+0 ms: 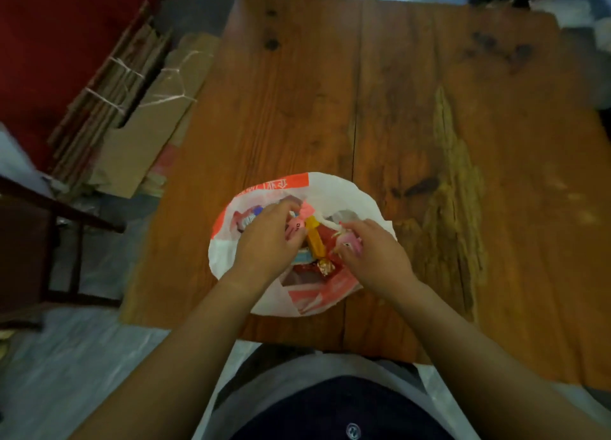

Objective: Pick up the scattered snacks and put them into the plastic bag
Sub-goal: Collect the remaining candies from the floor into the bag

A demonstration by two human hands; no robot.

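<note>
- Head view: a white and red plastic bag point(344, 191) is lying open on the wooden table point(429, 109), near the edge closest to the person.
- The left hand point(267, 241) is reaching into the bag's mouth from the left, its fingers point(291, 208) curling around a small pink snack point(295, 229); the grip is looking closed, though blur is hiding exactly how tight it is.
- The right hand point(373, 254) is working at the bag's right side, its fingers pinching a second pink packet point(350, 241) together with what seems to be the bag's twisted white handle point(325, 223); I cannot tell whether the packet or the handle is the thing mainly held.
- Several snacks are already sitting inside the bag: an orange bar point(314, 241), a gold-wrapped sweet point(325, 267), a blue and white packet point(251, 219) and red wrappers beneath them.
- The rest of the table is showing no loose snacks, so the gathering is looking nearly finished; judging from this, only the two pink pieces in hand are left to drop in.
- Flattened cardboard point(139, 135) is leaning on the floor to the left, apart from the task.
</note>
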